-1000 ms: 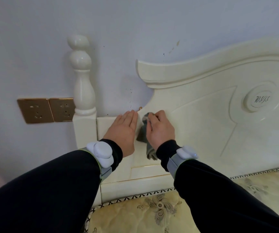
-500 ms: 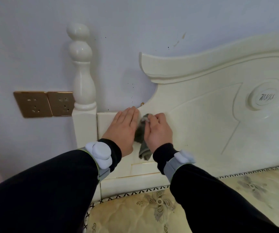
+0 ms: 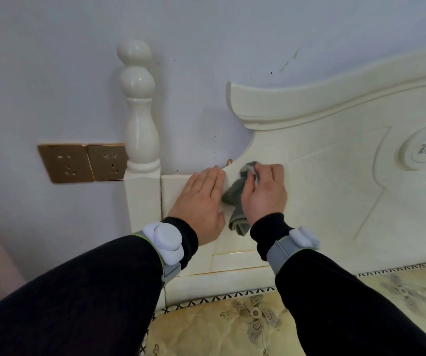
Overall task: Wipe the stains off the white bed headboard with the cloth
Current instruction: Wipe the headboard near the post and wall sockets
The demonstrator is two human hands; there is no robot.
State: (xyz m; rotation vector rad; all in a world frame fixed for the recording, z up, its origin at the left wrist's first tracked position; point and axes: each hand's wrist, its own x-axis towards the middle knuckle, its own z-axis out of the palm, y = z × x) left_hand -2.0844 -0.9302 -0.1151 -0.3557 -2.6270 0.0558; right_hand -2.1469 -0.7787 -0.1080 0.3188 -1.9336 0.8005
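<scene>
**Two hands and one cloth on the headboard**

I count one white headboard (image 3: 322,176) and one grey cloth (image 3: 237,201), which lies on its left part, just under the curved edge. The right hand (image 3: 264,194) grips the cloth with curled fingers and presses it to the panel; the lower end hangs free between the two wrists. The left hand (image 3: 201,199) lies flat beside it, fingers straight and together. There is one turned post (image 3: 141,124), two golden sockets (image 3: 65,163) on the wall (image 3: 52,73), and one mattress (image 3: 232,325). Compared with half a second ago, the right hand and cloth are further from the left hand.
</scene>
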